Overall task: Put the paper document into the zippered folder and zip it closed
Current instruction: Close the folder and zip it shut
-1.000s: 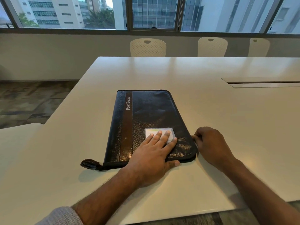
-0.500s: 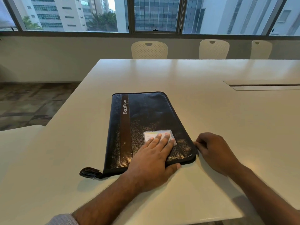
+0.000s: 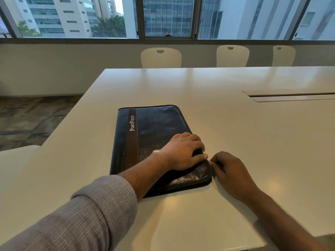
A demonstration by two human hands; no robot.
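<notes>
Change: since a second ago my left hand had slid from the folder's near middle over to its right edge, and its fingers, flat before, now curled over that edge.
Left hand: it pressed down on the zippered folder at about 4 o'clock on its cover, fingers bent around the side, thumb stretched along the near right part of the leather.
Right hand: my right hand lay on the worktop just beside the folder's near right corner, fingers curled in and pinched together at the edge; I could not tell whether they held the zipper pull.
Folder: black leather with a brown stripe reading "PortFolio", lying flat and closed-looking, long side running from 6 towards 12 o'clock, at the middle of my view.
Paper: none of it showed outside the folder.
Sleeve: my grey knit sleeve came in from 7 o'clock and covered the folder's near left corner.
Beyond: three white chairs stood at 12 to 1 o'clock behind the worktop, under the windows.
</notes>
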